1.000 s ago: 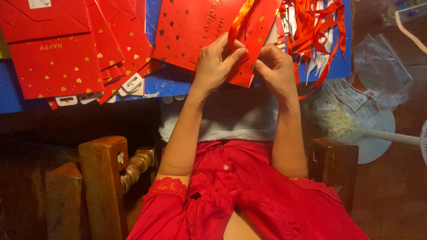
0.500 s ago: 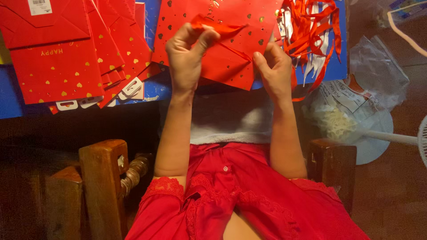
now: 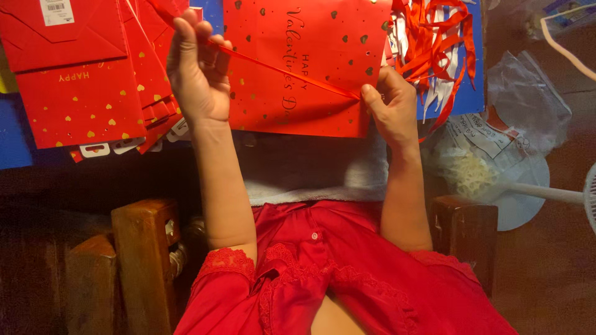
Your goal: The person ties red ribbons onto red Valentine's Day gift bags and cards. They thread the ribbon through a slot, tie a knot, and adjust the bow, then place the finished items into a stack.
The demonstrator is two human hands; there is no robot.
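Observation:
A flat red paper gift bag (image 3: 304, 68) with gold hearts and gold lettering lies on the blue table top in front of me. My left hand (image 3: 197, 71) is raised at the upper left, pinching a thin red ribbon (image 3: 279, 68) that runs taut across the bag. My right hand (image 3: 391, 105) grips the bag's right edge where the ribbon enters a small hole.
A fanned stack of matching red bags (image 3: 81, 80) lies at left. A heap of red and white ribbons (image 3: 437, 43) sits at upper right. Clear plastic bags (image 3: 515, 105) and a white fan base (image 3: 528, 198) stand right. Wooden chair arms (image 3: 143, 260) flank me.
My left hand has pulled up and to the left, drawing the ribbon out taut across the bag. My right hand stays at the bag's right edge.

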